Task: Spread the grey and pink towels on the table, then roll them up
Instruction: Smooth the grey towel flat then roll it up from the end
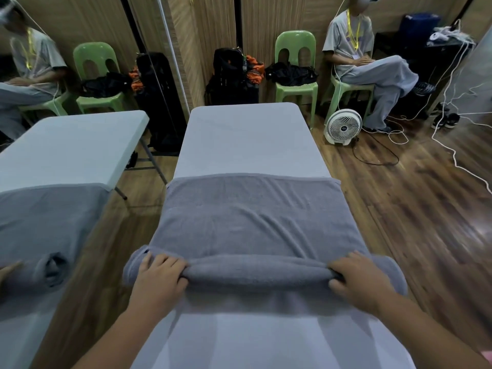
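A grey towel lies spread across the white table, its sides hanging over both long edges. Its near end is rolled into a thick tube that runs across the table. My left hand grips the left part of the roll, fingers curled over its top. My right hand grips the right part the same way, thumb at the near side. A small pink patch shows at the bottom right corner; what it is cannot be made out.
A mirror on the left reflects the table and towel. Beyond the table stand green plastic chairs with dark bags, a white floor fan, loose cables on the wooden floor, and a seated person at the back right.
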`<move>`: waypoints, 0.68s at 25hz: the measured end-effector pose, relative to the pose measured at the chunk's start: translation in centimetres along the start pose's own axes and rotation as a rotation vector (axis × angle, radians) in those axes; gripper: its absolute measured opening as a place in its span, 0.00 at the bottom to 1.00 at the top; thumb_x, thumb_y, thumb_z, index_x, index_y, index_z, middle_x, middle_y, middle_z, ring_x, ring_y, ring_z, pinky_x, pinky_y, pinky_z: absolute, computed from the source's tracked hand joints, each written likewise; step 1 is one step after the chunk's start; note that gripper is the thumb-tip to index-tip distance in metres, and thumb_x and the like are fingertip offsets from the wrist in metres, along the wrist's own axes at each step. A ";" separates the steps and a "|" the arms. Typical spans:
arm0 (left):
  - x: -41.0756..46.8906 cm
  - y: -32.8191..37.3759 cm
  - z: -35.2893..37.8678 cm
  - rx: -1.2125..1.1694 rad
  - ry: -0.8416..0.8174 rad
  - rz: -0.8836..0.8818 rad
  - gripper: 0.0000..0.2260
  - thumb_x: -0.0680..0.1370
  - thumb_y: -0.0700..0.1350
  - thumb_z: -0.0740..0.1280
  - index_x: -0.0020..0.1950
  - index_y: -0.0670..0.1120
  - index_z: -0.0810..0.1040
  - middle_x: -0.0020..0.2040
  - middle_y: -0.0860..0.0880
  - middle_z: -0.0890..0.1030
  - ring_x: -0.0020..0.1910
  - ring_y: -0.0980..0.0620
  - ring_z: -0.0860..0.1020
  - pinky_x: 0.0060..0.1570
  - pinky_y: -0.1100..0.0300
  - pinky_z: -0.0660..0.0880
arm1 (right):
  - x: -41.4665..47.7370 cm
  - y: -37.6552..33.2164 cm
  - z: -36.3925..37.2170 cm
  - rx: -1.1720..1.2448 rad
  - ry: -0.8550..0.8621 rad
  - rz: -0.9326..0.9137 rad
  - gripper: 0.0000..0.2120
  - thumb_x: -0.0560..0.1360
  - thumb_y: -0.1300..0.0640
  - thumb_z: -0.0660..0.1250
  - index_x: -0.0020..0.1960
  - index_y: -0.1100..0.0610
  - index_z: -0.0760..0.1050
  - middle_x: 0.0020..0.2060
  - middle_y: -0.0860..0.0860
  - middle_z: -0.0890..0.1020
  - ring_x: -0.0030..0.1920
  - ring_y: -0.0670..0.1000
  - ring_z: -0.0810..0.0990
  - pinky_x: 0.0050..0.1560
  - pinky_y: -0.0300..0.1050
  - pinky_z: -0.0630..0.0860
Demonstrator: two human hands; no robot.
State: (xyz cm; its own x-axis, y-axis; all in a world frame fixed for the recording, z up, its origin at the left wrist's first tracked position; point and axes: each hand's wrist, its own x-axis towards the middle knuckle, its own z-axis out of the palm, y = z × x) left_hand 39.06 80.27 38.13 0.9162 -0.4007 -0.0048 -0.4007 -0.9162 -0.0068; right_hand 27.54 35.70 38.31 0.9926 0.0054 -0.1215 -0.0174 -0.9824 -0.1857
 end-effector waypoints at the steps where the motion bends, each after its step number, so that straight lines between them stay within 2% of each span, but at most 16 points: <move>1: -0.6 0.0 -0.3 -0.010 -0.011 0.001 0.13 0.71 0.55 0.55 0.46 0.57 0.78 0.42 0.57 0.80 0.48 0.51 0.78 0.64 0.39 0.67 | -0.4 0.2 -0.9 0.067 -0.058 0.018 0.12 0.67 0.45 0.58 0.35 0.52 0.71 0.29 0.46 0.76 0.35 0.46 0.73 0.39 0.44 0.69; 3: -0.9 0.0 -0.9 -0.029 -0.099 -0.020 0.13 0.71 0.57 0.51 0.46 0.59 0.74 0.39 0.58 0.77 0.47 0.54 0.76 0.68 0.41 0.63 | -0.2 1.0 -1.8 0.154 -0.116 0.067 0.15 0.68 0.43 0.57 0.34 0.55 0.69 0.29 0.49 0.76 0.33 0.47 0.74 0.36 0.48 0.71; 5: 0.1 0.2 -1.3 -0.048 -0.149 -0.052 0.15 0.71 0.57 0.51 0.52 0.59 0.73 0.42 0.57 0.78 0.50 0.55 0.77 0.69 0.42 0.61 | 1.2 1.6 -2.3 0.150 -0.135 0.116 0.15 0.67 0.43 0.57 0.35 0.55 0.69 0.30 0.49 0.77 0.33 0.47 0.74 0.37 0.51 0.73; 7: 1.3 0.5 -1.3 -0.080 -0.040 -0.086 0.13 0.72 0.57 0.57 0.54 0.59 0.75 0.47 0.57 0.81 0.52 0.52 0.78 0.66 0.38 0.64 | 2.4 1.4 -2.2 0.123 -0.036 0.110 0.12 0.69 0.43 0.59 0.39 0.50 0.74 0.36 0.45 0.80 0.40 0.47 0.76 0.41 0.49 0.75; 9: 1.7 1.0 -0.9 -0.093 0.098 -0.072 0.12 0.74 0.59 0.61 0.52 0.56 0.76 0.52 0.54 0.80 0.54 0.48 0.77 0.63 0.36 0.67 | 2.1 1.0 -1.4 0.063 0.144 -0.007 0.11 0.72 0.42 0.62 0.46 0.46 0.78 0.44 0.42 0.81 0.47 0.48 0.77 0.48 0.47 0.76; 10: 1.3 1.2 -0.3 -0.100 0.105 -0.027 0.13 0.74 0.61 0.62 0.53 0.57 0.77 0.55 0.54 0.79 0.57 0.49 0.76 0.65 0.36 0.66 | 1.5 0.7 -0.9 0.009 0.158 -0.079 0.13 0.73 0.39 0.63 0.48 0.46 0.79 0.46 0.41 0.81 0.49 0.47 0.76 0.51 0.46 0.76; 12: 0.1 1.6 0.9 -0.050 0.002 0.083 0.21 0.72 0.65 0.65 0.61 0.58 0.76 0.63 0.56 0.76 0.65 0.51 0.72 0.69 0.35 0.61 | 0.2 0.7 0.6 -0.133 0.092 -0.122 0.22 0.69 0.33 0.65 0.57 0.44 0.79 0.53 0.40 0.81 0.56 0.46 0.78 0.60 0.50 0.75; 14: -0.2 1.7 1.6 0.027 -0.120 0.110 0.30 0.67 0.61 0.72 0.68 0.57 0.74 0.68 0.55 0.74 0.69 0.50 0.70 0.69 0.34 0.60 | -0.3 1.0 2.1 -0.161 0.033 -0.057 0.28 0.65 0.38 0.69 0.63 0.44 0.76 0.59 0.41 0.80 0.61 0.47 0.77 0.67 0.55 0.71; 15: 0.1 1.6 1.7 0.044 -0.127 0.100 0.31 0.65 0.57 0.74 0.68 0.57 0.74 0.66 0.55 0.76 0.67 0.49 0.72 0.68 0.35 0.62 | -0.1 1.2 2.8 -0.151 0.064 -0.042 0.26 0.63 0.43 0.70 0.61 0.44 0.77 0.57 0.41 0.81 0.60 0.48 0.78 0.67 0.54 0.68; 17: 0.7 1.6 1.2 0.025 -0.113 0.060 0.26 0.65 0.52 0.76 0.62 0.57 0.77 0.58 0.56 0.80 0.60 0.50 0.76 0.64 0.38 0.67 | 0.4 0.8 2.5 -0.092 0.090 -0.041 0.16 0.63 0.49 0.67 0.51 0.43 0.79 0.47 0.40 0.82 0.50 0.47 0.79 0.63 0.49 0.67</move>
State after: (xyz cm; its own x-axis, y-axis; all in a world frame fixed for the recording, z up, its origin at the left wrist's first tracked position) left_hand 39.05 78.52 36.92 0.8849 -0.4503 -0.1189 -0.4564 -0.8893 -0.0280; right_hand 27.66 35.43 35.68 0.9991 0.0332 -0.0270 0.0304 -0.9947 -0.0980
